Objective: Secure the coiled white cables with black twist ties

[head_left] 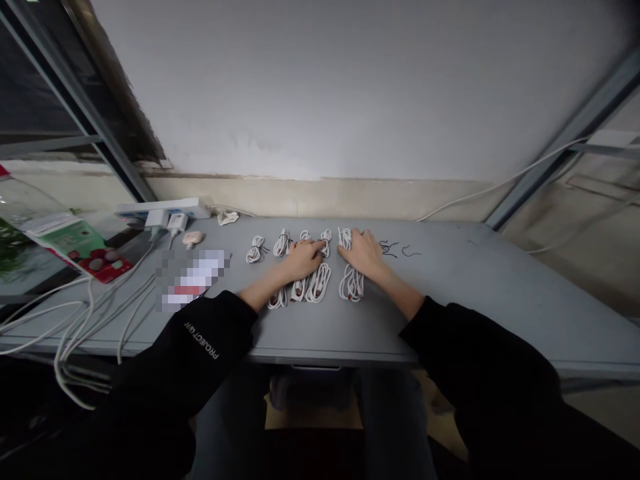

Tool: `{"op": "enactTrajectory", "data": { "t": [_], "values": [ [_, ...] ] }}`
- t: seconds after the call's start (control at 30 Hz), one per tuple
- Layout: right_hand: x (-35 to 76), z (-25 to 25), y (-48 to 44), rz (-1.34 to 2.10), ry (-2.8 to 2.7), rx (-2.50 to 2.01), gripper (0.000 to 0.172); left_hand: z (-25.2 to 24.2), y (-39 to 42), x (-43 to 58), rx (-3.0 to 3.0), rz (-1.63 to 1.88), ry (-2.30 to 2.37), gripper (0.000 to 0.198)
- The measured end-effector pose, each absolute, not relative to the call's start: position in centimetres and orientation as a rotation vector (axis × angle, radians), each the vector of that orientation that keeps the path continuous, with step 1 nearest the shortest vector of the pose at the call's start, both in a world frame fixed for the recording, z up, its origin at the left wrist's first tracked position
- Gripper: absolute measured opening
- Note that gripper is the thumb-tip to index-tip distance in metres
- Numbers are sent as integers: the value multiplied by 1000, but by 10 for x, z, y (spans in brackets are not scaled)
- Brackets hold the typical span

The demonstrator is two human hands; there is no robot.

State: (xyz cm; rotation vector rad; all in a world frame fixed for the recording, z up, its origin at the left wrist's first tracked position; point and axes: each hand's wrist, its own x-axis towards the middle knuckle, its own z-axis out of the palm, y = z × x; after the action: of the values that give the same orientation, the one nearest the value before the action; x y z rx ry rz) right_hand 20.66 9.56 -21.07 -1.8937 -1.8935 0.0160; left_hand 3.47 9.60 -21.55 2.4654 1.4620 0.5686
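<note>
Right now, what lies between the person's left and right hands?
In the head view, a narrow strip of grey tabletop shows between the left hand and the right hand.

The only view looks from a camera worn on the person's head, facing forward and down across a long grey table toward a white wall, which fills the upper half of the frame. The view sits close above the table, with the left hand and right hand near mid-frame and the black sleeves reaching in from the lower corners. Its wide field also takes in the metal window frame at the left edge.
</note>
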Motion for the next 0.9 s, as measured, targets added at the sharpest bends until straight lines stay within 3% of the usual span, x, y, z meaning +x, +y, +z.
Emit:
{"op": "enactTrajectory", "data": {
  "t": [0.27,0.57,0.9],
  "values": [
    [208,-209,97,189,-1981,-1974,35,-214,98,34,2446,685,1482,34],
    [208,-206,96,173,-1916,-2050,42,-209,94,35,2464,749,1442,30],
    [205,-203,95,162,-1686,-1743,44,-197,87,38,2177,1008,1307,35]
  ]
}}
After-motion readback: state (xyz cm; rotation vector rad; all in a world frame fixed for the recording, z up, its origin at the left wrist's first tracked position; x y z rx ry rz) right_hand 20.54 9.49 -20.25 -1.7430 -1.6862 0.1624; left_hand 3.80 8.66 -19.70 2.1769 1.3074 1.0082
